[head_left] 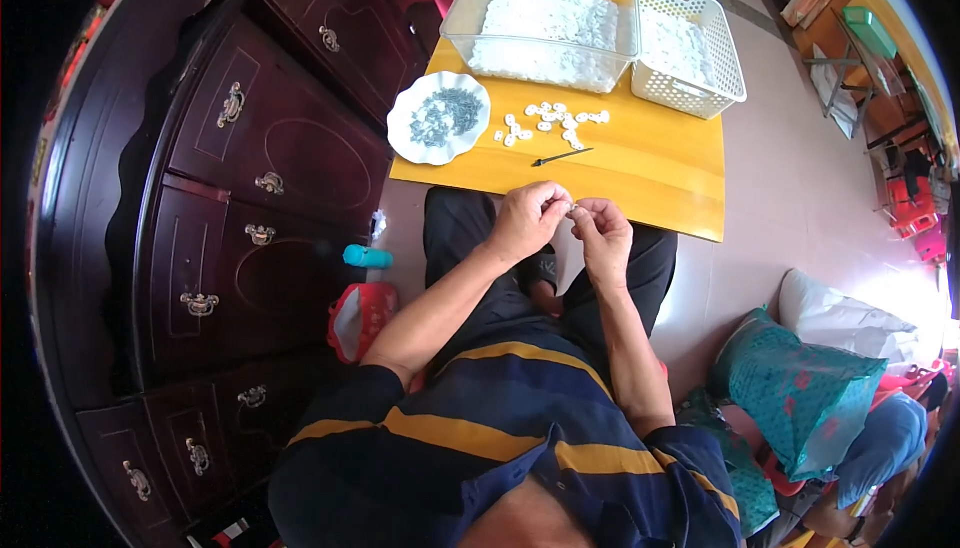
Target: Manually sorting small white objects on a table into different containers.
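Note:
At the near edge of the yellow wooden table [655,183], my left hand [530,216] and my right hand [604,238] meet fingertip to fingertip. Both are closed in a pinch around something tiny, mostly hidden by the fingers. Just beyond them lies a thin dark pointed tool [563,158]. Small white plastic pieces [545,116] are scattered behind it. To their left, a white scalloped plate [401,126] holds a heap of small grey parts [446,116].
A clear plastic bin [462,38] and a white perforated basket [690,98], both filled with white pieces, stand at the table's far side. Dark drawers [270,128] rise on my left. A turquoise bottle [367,256] is on the floor; teal bags [800,388] sit at right.

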`<state>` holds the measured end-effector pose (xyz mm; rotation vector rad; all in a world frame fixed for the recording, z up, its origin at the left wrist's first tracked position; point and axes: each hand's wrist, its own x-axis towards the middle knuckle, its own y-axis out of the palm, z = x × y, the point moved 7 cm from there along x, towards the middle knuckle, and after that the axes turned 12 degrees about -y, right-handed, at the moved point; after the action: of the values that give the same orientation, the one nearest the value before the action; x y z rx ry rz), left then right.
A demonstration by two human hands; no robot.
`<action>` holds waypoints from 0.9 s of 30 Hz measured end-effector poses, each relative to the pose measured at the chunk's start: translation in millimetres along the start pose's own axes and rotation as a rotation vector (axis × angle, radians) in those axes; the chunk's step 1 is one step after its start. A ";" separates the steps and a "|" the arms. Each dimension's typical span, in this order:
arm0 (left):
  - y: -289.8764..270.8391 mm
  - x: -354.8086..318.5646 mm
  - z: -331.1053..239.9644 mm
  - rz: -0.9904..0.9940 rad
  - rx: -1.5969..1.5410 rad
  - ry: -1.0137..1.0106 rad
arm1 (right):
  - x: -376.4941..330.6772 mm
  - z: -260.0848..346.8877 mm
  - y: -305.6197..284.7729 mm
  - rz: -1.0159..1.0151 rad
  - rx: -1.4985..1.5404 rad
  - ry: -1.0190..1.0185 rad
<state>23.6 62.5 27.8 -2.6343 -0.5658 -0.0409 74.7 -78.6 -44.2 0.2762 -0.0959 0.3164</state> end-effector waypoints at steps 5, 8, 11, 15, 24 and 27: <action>-13.0 18.6 28.4 0.034 -0.289 -0.109 | 4.5 10.9 -0.7 0.010 0.130 0.018; -50.1 36.3 31.4 -0.175 0.094 -0.028 | 3.7 4.9 -15.0 -0.001 0.118 0.009; -60.8 50.0 43.3 -0.276 0.374 0.039 | -6.6 5.7 -24.5 -0.025 0.143 0.049; -54.4 56.5 51.9 -0.322 0.565 0.071 | -14.0 1.3 -33.4 -0.036 0.167 0.093; -45.8 60.8 52.9 -0.301 0.605 0.042 | -21.5 -1.9 -37.8 -0.005 0.176 0.120; -44.8 61.1 51.4 -0.332 0.621 0.077 | -22.0 2.0 -37.3 0.044 0.184 0.110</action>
<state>58.5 144.6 7.4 -1.9146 -0.8292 -0.0568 65.8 -119.7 -54.7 0.4387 0.0364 0.3844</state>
